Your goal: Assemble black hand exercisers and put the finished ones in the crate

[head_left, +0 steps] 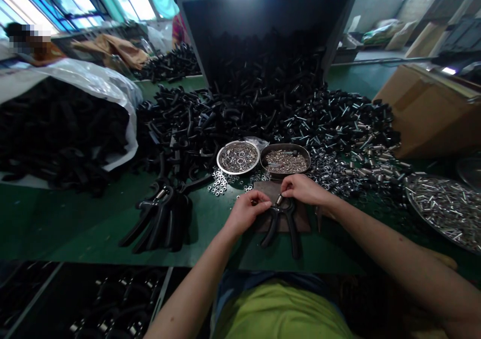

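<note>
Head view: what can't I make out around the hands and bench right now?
- Right hand, head view: whether its fingertips pinch or only touch the spring; too small.
- Left hand, head view: whether it grips the black-handled piece; its own fingers hide the contact.
- Metal tray, head view: right side, cut off by the picture's right edge.
- Cardboard box, head view: right end, same edge.

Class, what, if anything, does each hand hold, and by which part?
The right hand pinches a spring near its upper end. The left hand is at the black tool; whether it grips that cannot be told.
</note>
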Tool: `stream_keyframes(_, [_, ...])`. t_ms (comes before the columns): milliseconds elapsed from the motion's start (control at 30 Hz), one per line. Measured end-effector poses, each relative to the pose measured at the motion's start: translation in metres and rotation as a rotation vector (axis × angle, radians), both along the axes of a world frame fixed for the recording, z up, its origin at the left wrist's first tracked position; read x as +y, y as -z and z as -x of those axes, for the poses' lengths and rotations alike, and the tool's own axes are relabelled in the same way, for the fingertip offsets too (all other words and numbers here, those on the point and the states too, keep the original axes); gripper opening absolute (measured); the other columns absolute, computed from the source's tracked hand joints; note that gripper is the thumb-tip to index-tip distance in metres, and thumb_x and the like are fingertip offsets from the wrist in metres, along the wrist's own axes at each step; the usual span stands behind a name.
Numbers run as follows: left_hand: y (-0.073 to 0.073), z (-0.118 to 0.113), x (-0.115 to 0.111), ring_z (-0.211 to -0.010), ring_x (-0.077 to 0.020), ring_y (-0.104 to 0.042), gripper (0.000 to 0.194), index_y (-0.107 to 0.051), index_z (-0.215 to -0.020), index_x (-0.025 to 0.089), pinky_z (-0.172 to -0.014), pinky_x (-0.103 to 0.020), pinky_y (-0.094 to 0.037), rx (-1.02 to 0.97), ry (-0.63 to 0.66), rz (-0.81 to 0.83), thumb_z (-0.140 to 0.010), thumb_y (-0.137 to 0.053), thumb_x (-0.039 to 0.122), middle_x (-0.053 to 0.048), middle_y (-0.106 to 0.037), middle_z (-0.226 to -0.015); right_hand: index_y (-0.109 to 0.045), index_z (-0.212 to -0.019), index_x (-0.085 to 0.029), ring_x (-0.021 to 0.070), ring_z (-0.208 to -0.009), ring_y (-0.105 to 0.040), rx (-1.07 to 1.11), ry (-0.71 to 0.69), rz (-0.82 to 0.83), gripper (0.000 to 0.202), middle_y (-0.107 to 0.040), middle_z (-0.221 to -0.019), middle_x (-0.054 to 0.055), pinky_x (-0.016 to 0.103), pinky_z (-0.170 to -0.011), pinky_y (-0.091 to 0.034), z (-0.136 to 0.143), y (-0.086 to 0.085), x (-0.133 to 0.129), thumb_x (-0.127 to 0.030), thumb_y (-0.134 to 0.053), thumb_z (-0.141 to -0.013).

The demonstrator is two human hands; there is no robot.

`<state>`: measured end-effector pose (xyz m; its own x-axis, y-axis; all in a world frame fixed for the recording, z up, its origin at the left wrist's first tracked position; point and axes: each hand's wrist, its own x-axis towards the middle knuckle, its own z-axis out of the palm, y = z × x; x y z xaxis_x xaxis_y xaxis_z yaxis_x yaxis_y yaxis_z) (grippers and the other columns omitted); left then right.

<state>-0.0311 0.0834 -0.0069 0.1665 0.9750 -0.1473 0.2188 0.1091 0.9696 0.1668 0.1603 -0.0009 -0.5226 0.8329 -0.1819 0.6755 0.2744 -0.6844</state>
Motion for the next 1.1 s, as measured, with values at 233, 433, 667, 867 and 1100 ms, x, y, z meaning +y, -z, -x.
stream_keyframes(233, [0.009, -0.022, 0.004, -0.094, -0.0191, -0.052, 0.002, -0.069, -0.075, 0.021, -0.089, -0.032, -0.038, 0.353, 0.174, -0.307, -0.073, -0.069, 0.021, -0.002, -0.061, -0.091, -0.065, -0.083, -0.018, 0.0124, -0.063, -0.057, 0.011, -0.066, 0.063, 0.018, -0.063, -0.068, -0.002, 0.021, -0.054, -0.037, -0.003, 0.002, 0.008, -0.018, -0.066, -0.066])
stream_keyframes(433, [0.012, -0.031, 0.002, -0.091, -0.0179, -0.052, 0.004, -0.064, -0.075, 0.019, -0.084, -0.029, -0.040, 0.421, 0.164, -0.283, -0.073, -0.066, 0.016, -0.002, -0.057, -0.088, -0.063, -0.091, -0.016, 0.0121, -0.056, -0.054, 0.015, 0.056, -0.022, 0.018, -0.061, -0.063, -0.001, 0.023, -0.053, -0.038, -0.013, -0.008, 0.027, -0.024, -0.057, -0.077])
stream_keyframes(667, [0.003, -0.033, 0.012, -0.086, -0.0162, -0.054, 0.004, -0.064, -0.074, 0.018, -0.079, -0.027, -0.041, 0.455, 0.213, -0.066, -0.070, -0.064, 0.020, -0.002, -0.056, -0.091, -0.064, -0.089, -0.021, 0.0171, -0.073, -0.058, -0.111, 0.155, -0.233, 0.016, -0.066, -0.081, 0.003, 0.027, -0.063, -0.039, -0.048, -0.036, 0.001, -0.030, -0.054, -0.080])
stream_keyframes(867, [0.008, -0.035, 0.004, -0.084, -0.0167, -0.054, 0.010, -0.064, -0.082, 0.019, -0.078, -0.031, -0.041, 0.470, 0.152, -0.180, -0.072, -0.067, 0.021, -0.002, -0.057, -0.090, -0.063, -0.093, -0.025, 0.0231, -0.086, -0.060, -0.421, 0.159, -0.328, 0.021, -0.065, -0.094, 0.005, 0.032, -0.067, -0.045, -0.126, -0.001, -0.080, -0.039, -0.055, -0.079])
stream_keyframes(1100, [-0.001, -0.040, -0.047, -0.099, -0.0246, -0.050, 0.025, -0.061, -0.109, 0.027, -0.087, -0.044, -0.037, 0.981, 0.108, -0.600, -0.089, -0.046, 0.024, -0.008, -0.056, -0.108, -0.057, -0.096, -0.019, 0.0277, -0.080, -0.063, -0.501, 0.327, -0.407, 0.027, -0.066, -0.091, 0.011, 0.040, -0.067, -0.048, -0.150, 0.030, -0.122, -0.040, -0.043, -0.087])
